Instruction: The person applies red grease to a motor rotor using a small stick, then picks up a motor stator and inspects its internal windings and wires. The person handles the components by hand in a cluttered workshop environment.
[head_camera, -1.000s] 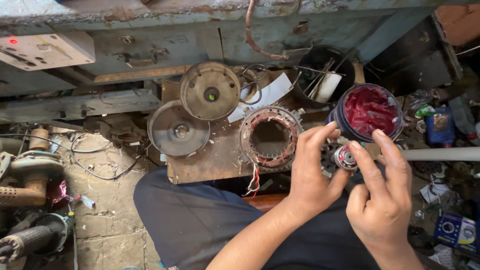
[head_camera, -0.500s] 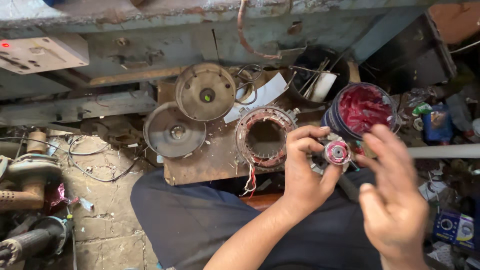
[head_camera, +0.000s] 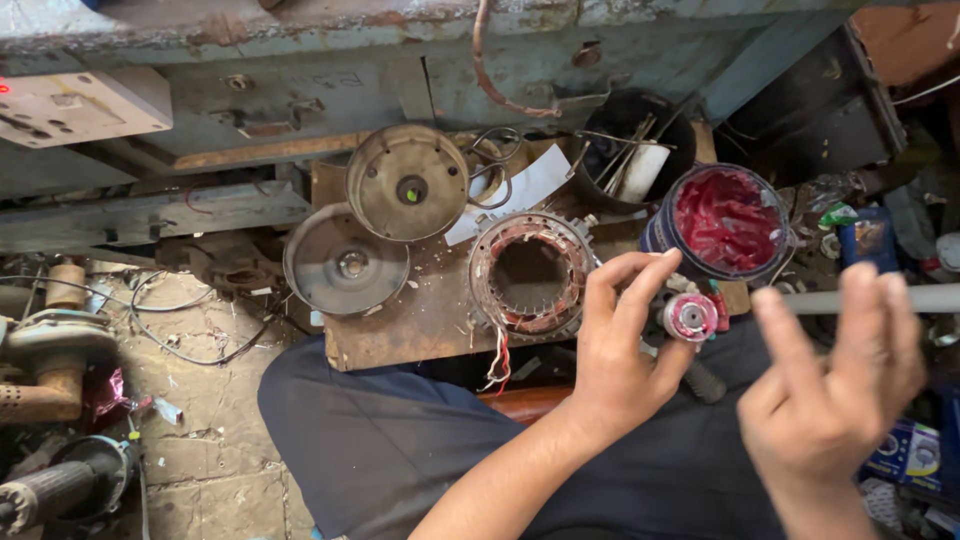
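While left hand (head_camera: 625, 350) pinches it, round bearing (head_camera: 690, 317), red-smeared face, grey centre

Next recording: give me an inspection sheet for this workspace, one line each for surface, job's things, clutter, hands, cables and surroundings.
Surface: rusty metal plate on a worn stone floor.
Job's things: small round part with a red-smeared face; open tub of red grease just behind it; wound stator ring on the plate.
Clutter: two round metal end covers, white paper sheet, black pot of tools.
Hands: left hand pinches the small part; right hand is open, apart from it, blurred.
Cables: red and white leads hang from the stator; black wire loops on the floor.
Surroundings: blue-grey metal bench front; old motor bodies at the left.
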